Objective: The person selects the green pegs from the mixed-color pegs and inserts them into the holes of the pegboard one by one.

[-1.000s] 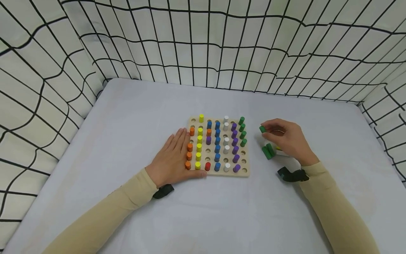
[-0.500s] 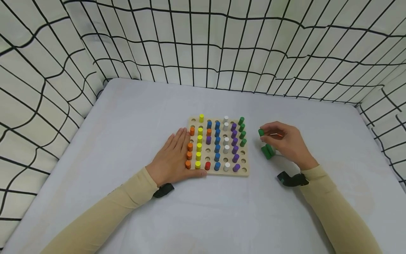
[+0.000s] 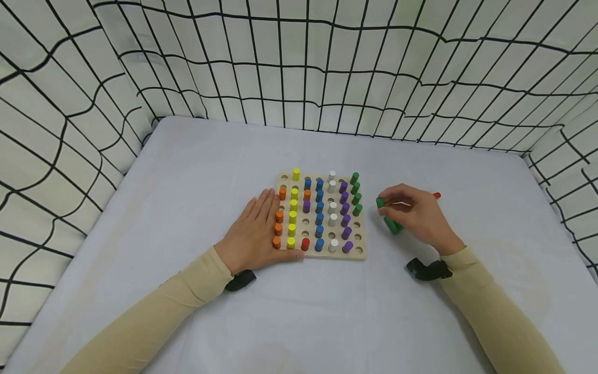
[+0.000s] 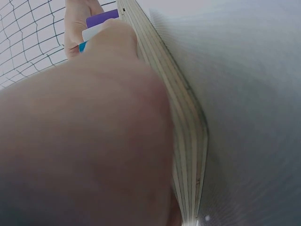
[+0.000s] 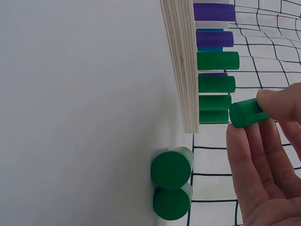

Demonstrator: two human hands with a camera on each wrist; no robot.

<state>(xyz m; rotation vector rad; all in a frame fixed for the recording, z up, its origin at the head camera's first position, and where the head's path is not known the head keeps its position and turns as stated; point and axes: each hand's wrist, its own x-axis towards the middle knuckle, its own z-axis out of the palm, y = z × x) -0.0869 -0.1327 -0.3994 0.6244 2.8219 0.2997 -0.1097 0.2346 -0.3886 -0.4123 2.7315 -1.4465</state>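
Observation:
A square wooden pegboard (image 3: 327, 255) holds columns of coloured pegs. My left hand (image 3: 254, 234) lies flat along its left side, fingers straight, thumb against the front edge. In the left wrist view that hand (image 4: 94, 132) hides most of the board. Right of the board, my right hand (image 3: 418, 213) pinches a green peg (image 5: 247, 113) between thumb and fingertips, above the table. Two loose green pegs (image 5: 171, 169) lie just below that hand. Standing green pegs (image 3: 356, 199) fill the back of the rightmost column, with bare holes in front of them.
A red peg end (image 3: 437, 195) shows behind the right hand; the rest of it is hidden. A white cloth (image 3: 327, 311) covers the table. Black netting (image 3: 306, 67) over pale walls encloses the back and sides.
My right hand has drifted left and slightly toward me with the green peg, now partly covering the loose green pegs. A red peg end has come into view behind it. The left hand stays put.

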